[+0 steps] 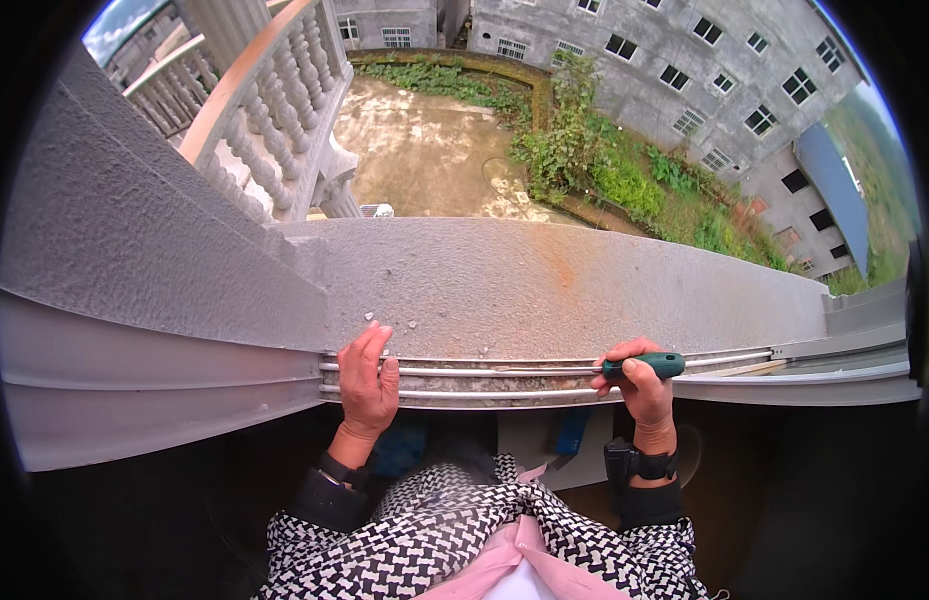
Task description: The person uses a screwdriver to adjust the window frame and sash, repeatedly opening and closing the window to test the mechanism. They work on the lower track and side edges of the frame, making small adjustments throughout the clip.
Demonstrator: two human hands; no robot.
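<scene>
My right hand [646,394] is closed round the green handle of a screwdriver [667,365]. The tool's thin metal shaft points left and lies along the window track [440,393], a metal channel with pale rails and dirt between them. At the track's left end, my left hand [367,388] rests with its fingers stretched out close together and the thumb apart. Nothing shows in that hand, though its palm side is partly hidden. Small white crumbs [413,324] lie on the rough grey sill just beyond its fingertips.
Beyond the track runs a wide concrete sill [455,270] with a rusty stain, dropping off to a yard [415,140] far below. The window frame [155,375] borders the left side, and a sliding sash [845,366] stands at right. A balustrade [285,105] rises at upper left.
</scene>
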